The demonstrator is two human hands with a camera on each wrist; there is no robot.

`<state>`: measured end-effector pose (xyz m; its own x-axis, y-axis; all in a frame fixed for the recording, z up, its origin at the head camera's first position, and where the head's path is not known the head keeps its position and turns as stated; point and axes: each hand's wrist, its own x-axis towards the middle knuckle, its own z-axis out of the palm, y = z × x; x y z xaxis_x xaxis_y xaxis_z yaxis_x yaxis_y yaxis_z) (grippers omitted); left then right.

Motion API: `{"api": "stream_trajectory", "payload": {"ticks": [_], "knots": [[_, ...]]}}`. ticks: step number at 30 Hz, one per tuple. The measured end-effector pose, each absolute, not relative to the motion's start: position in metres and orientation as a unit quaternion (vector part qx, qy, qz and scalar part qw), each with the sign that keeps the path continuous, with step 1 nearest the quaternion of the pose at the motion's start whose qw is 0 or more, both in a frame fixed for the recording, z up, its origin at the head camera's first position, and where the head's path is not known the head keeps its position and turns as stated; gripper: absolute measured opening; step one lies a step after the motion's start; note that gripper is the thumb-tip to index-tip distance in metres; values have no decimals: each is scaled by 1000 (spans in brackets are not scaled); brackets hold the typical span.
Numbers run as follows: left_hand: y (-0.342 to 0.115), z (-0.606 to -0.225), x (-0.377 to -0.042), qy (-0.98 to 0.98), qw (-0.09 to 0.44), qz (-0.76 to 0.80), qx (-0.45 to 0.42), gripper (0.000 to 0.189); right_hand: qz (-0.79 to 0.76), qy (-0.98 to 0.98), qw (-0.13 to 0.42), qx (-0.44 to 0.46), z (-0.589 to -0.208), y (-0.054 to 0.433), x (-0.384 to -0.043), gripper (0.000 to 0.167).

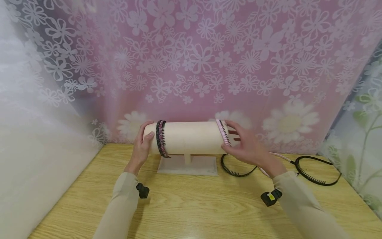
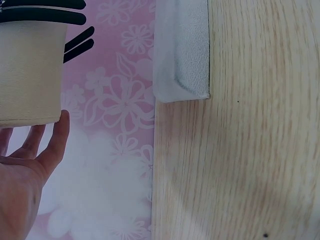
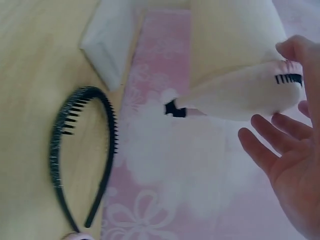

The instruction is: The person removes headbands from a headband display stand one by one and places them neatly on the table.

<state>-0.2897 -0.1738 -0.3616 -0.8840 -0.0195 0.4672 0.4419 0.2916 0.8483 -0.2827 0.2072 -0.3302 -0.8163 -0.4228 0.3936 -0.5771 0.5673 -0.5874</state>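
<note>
A cream padded headband display stand holds its roller crosswise above a pale base. My left hand grips the roller's left end, thumb in front; the left wrist view shows its fingers against the end face. Beside that hand, two dark glittery headbands with comb teeth sit round the roller. At the right end, my right hand holds a pink headband with black teeth, thumb low and index finger high. In the right wrist view the other fingertips reach past the roller's end.
On the wooden table, right of the stand, lie a black toothed headband and another black headband. Part of a pink headband shows behind my right wrist. A pink flowered curtain hangs behind the table.
</note>
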Motion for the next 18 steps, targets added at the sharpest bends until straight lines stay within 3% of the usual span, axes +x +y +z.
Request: {"api": "stream_trajectory", "payload": {"ticks": [8, 18], "knots": [[-182, -386, -315, -776, 207, -581, -137, 48, 389, -867, 148, 273, -346, 211, -271, 61], [-184, -390, -316, -778, 231, -567, -138, 44, 386, -852, 199, 292, -354, 213, -264, 46]]}}
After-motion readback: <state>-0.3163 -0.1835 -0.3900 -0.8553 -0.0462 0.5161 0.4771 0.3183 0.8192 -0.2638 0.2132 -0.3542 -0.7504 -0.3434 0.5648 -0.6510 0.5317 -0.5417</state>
